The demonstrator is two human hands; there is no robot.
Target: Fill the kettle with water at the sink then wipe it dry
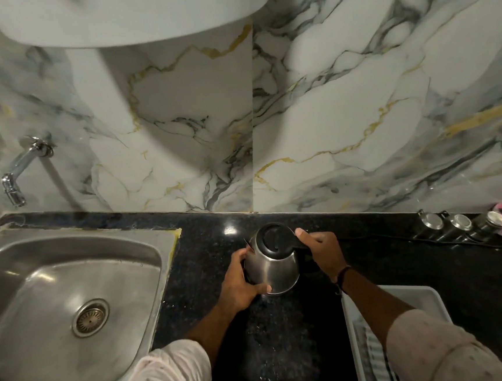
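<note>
The kettle (272,263) stands on the counter (402,268), right of the sink (71,297), lid shut. The left hand (240,285) cups its steel body on the side toward the sink; the right hand (325,253) is closed round the black handle on the far side. The tap (20,171) is above the sink's rear edge. The polished shell is rigid but likely slippery (more so wet), and appears empty, so light. Carry it by the handle; once filled, support the body.

Spice jars (459,226), white tray (405,298)

Both arms outstretched — left hand (241,279) and right hand (325,252) curled, fingers (300,233) clasped.
</note>
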